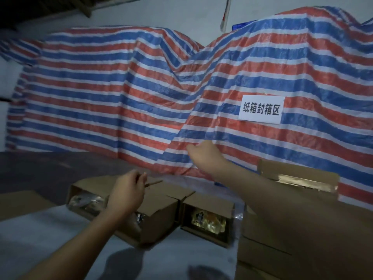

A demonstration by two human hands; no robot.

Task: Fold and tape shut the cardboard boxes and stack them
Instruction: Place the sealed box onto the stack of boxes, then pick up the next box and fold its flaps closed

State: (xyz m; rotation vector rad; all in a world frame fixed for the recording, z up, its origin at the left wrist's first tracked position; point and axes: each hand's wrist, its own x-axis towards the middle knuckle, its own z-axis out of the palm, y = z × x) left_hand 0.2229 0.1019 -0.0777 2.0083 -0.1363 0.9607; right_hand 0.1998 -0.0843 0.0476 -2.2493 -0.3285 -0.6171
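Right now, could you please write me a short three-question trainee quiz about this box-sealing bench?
1. True or false: the open cardboard box beside the left hand is already taped shut.
2. Which hand reaches toward the striped tarpaulin? A) the right hand B) the left hand
3. Fill in: a white paper sign hangs on the ____.

Key: 1. False: its side is open and packaged goods show inside. 2. A. 3. Tarpaulin.
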